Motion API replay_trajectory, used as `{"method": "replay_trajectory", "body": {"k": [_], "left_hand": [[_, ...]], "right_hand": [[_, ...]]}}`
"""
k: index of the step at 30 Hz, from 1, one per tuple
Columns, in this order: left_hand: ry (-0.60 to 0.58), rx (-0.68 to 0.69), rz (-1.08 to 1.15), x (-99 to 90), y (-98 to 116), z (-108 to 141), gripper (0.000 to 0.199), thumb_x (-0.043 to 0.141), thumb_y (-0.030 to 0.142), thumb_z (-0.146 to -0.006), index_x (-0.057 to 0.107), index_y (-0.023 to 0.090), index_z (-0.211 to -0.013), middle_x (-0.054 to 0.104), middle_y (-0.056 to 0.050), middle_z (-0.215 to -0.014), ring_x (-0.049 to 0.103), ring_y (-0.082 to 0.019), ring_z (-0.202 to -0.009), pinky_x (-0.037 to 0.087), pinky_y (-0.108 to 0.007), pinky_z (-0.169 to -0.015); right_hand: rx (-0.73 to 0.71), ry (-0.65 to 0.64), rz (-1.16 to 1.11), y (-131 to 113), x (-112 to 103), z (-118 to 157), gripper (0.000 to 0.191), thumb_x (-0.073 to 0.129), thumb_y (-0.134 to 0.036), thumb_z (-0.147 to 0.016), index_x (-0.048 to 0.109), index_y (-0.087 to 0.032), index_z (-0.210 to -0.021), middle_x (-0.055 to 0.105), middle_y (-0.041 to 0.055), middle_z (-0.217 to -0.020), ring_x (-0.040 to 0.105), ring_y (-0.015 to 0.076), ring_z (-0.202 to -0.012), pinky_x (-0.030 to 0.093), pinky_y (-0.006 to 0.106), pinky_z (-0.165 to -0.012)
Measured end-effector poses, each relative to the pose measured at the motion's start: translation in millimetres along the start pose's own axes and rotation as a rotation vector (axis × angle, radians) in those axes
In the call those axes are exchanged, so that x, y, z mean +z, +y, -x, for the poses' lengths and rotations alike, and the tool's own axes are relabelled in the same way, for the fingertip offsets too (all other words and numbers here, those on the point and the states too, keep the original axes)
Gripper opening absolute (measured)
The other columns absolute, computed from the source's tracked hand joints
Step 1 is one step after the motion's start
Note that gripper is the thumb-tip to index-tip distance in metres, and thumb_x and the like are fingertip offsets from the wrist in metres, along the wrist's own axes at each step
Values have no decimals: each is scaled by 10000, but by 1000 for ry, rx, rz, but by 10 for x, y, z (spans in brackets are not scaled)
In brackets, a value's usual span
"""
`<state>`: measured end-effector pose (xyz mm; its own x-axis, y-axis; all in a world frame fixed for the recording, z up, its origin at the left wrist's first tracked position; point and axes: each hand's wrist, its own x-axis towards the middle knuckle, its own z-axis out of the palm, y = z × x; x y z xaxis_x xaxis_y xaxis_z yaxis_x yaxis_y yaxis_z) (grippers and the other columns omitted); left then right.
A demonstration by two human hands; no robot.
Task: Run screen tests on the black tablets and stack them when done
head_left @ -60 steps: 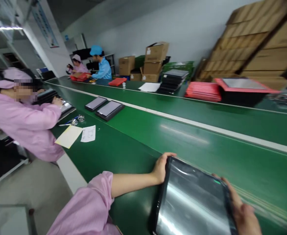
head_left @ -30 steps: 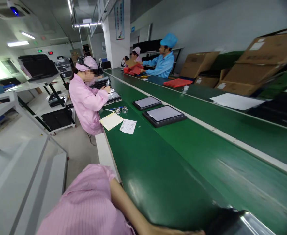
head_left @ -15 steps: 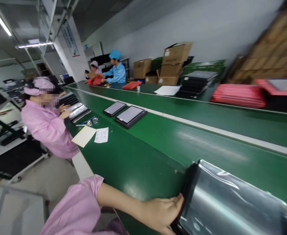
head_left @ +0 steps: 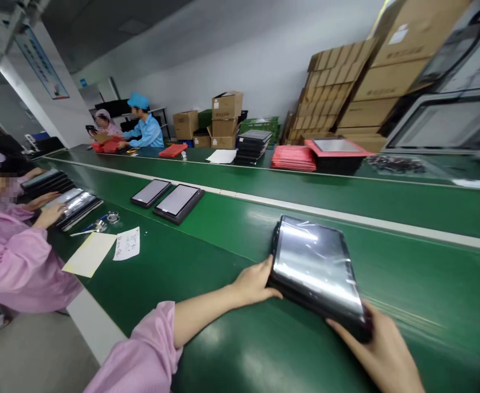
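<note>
Between my two hands is a stack of tablets [head_left: 316, 259] with glossy film over the top screen, over the green work surface. My left hand [head_left: 256, 283] grips the stack's left edge, thumb low at its near side. At the right near corner my right hand [head_left: 381, 341] closes round the stack, thumb along the front. Farther left lie two more tablets with pale screens, a thinner one [head_left: 151, 192] and a thicker one or small pile [head_left: 178, 202].
A handwritten note [head_left: 127, 244], a yellowish sheet [head_left: 89, 254] and rolls of clear tape [head_left: 112, 217] lie to the left. A co-worker in pink [head_left: 15, 240] handles tablets there. Across the line stand red sheets [head_left: 294, 158], a dark stack [head_left: 253, 146] and cardboard boxes [head_left: 227, 106].
My view has swung right. The tablet stack now appears farther from me and more to the left in view, with my right hand visible on it; my left hand stays on its left side.
</note>
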<state>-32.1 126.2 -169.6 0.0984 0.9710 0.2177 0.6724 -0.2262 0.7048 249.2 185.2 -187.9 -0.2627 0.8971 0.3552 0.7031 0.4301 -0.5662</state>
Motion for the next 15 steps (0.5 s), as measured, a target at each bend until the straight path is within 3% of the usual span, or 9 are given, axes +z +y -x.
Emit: {"method": "replay_trajectory", "body": {"k": [3, 5, 10, 15], "left_hand": [[130, -49, -60, 64, -3, -355, 1012, 866, 373, -759, 325, 103, -1571, 469, -260, -1551, 446, -400, -1453, 393, -559, -1206], [176, -65, -43, 100, 5, -452, 914, 825, 338, -798, 365, 70, -1542, 447, -279, -1560, 421, -405, -1469, 365, -565, -1225], [323, -76, 40, -17, -96, -365, 642, 669, 311, -907, 458, 114, -1480, 479, -219, -1558, 443, -332, -1468, 368, -508, -1232], [478, -121, 139, -280, -313, -299, 338, 556, 182, -934, 626, 153, -1264, 675, -168, -1302, 646, -269, -1233, 502, -464, -1100]], "right_hand": [[73, 95, 94, -117, 18, -310, 890, 524, -781, -728, 553, -110, -1311, 595, 157, -928, 599, 451, -977, 530, 583, -837], [85, 172, 100, -147, 55, -373, 963, 499, -789, -747, 498, -77, -1396, 550, 139, -897, 562, 445, -979, 519, 595, -850], [-41, 249, 114, -105, 130, -247, 902, 461, -756, -827, 481, -77, -1420, 523, 144, -897, 512, 439, -988, 465, 631, -926], [-82, 311, 88, -21, 171, -309, 970, 482, -865, -760, 492, -87, -1339, 520, 204, -1020, 484, 488, -1033, 401, 696, -936]]}}
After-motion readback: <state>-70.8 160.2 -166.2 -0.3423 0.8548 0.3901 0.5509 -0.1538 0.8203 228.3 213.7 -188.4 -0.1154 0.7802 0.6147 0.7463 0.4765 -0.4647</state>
